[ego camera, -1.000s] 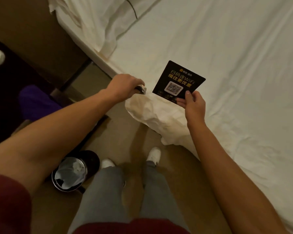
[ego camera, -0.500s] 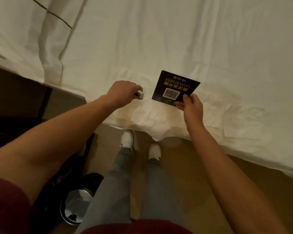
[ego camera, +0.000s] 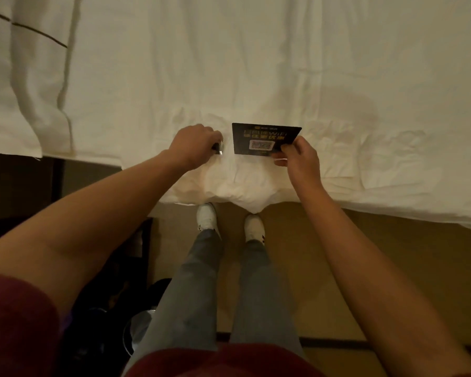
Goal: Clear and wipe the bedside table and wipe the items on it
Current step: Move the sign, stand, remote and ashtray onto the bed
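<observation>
Head view: right hand pinches the lower right corner of a black card at frame centre. Left hand, just left of it, is closed around a small shiny object, unidentifiable. Both are over the white bed. Bin lower left.

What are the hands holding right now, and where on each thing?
Right hand pinches the black rectangular WiFi card at its lower right corner. Left hand closes around a small shiny object, mostly hidden.
</observation>
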### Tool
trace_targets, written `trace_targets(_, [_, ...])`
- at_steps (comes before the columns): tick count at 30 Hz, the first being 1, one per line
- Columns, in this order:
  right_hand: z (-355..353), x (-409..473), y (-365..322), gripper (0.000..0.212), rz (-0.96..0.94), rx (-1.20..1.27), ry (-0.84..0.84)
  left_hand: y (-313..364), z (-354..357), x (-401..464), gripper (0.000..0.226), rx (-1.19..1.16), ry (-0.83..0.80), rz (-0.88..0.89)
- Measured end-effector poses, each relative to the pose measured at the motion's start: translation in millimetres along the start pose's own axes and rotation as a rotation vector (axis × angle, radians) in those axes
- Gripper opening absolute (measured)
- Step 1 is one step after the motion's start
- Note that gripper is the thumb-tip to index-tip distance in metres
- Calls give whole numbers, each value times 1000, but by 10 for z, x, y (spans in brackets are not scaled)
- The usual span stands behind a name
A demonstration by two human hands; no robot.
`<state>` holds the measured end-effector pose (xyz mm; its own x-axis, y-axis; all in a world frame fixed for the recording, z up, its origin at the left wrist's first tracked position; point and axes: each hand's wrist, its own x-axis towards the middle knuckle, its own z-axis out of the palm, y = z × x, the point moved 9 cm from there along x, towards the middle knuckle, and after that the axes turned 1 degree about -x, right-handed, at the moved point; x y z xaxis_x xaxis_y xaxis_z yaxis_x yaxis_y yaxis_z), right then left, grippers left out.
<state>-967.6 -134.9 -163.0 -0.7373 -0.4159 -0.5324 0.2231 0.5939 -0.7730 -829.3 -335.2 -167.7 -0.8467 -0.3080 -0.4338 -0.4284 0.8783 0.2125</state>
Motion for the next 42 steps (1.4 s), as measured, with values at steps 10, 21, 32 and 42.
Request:
trace_targets(10, [-35,1,-87,47,-6,-78,-29,-96,65,-17,62,-140,9,-4])
trace_targets(21, [-378,-104,-402,41,-180,-165,256,-100,-133,-94,67,-227,60,-30])
trace_targets(32, [-448,-589,-1359,42,-785,-223,249,-44,-477,-666,51,-357,540,-235])
trace_targets(42, [952,-1358,-1640,35,-1064,-299,-252,-447,-144,-1812,31,-349,904,-552])
